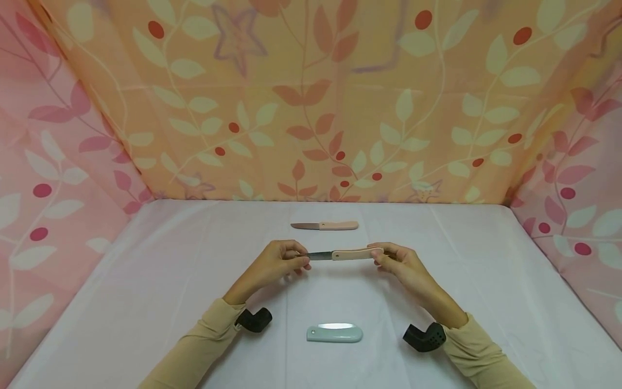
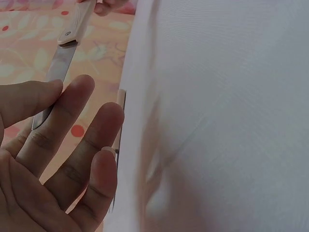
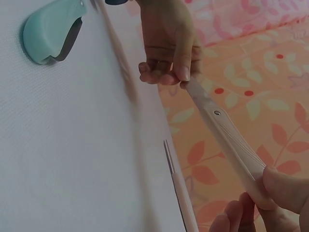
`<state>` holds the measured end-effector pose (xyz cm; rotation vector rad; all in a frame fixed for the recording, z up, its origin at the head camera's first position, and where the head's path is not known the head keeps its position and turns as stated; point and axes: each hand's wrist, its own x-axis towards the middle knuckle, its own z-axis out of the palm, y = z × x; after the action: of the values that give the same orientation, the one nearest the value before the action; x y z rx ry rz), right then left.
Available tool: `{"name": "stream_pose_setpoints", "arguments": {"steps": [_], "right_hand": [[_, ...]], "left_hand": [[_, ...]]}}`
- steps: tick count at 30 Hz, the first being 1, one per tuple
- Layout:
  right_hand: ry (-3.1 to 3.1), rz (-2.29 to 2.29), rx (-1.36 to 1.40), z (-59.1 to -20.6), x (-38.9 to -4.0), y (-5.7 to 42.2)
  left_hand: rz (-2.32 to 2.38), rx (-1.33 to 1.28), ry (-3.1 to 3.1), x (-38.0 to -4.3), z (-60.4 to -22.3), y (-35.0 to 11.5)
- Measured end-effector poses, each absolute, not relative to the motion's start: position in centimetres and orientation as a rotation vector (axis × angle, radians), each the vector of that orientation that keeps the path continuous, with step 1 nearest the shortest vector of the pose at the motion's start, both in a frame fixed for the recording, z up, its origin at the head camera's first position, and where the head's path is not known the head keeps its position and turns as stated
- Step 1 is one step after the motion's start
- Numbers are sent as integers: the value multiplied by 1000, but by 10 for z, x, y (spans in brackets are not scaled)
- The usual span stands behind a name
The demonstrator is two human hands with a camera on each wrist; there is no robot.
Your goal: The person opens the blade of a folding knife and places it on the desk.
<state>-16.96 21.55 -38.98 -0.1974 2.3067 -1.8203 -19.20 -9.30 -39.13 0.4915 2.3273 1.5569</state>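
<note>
A folding knife with a beige handle [image 1: 355, 254] is held unfolded above the white table, between both hands. My left hand [image 1: 282, 260] pinches its grey blade [image 2: 60, 65] near the tip with thumb and index finger, the other fingers loosely bent. At the other side, my right hand [image 1: 402, 263] grips the butt of the handle [image 3: 236, 150] between thumb and fingers. A second beige-handled knife [image 1: 338, 225], also unfolded, lies just beyond the hands, blade to the left. Nearer to me lies a folded pale green knife [image 1: 334, 335], a strip of its blade showing along the upper side.
A white cloth [image 1: 170, 302] covers the table. Behind it stands an orange leaf-patterned fabric wall [image 1: 301, 135], with pink patterned walls at the left [image 1: 53, 178] and right [image 1: 578, 216]. Black camera mounts sit at the left wrist [image 1: 255, 320] and right wrist [image 1: 425, 337].
</note>
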Motion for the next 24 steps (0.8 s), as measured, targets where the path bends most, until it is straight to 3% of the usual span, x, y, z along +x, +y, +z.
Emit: {"name": "stream_pose_setpoints", "arguments": {"steps": [24], "right_hand": [[2422, -1764, -217, -396, -180, 215]], "left_hand": [[1591, 418, 2380, -206, -391, -105]]}}
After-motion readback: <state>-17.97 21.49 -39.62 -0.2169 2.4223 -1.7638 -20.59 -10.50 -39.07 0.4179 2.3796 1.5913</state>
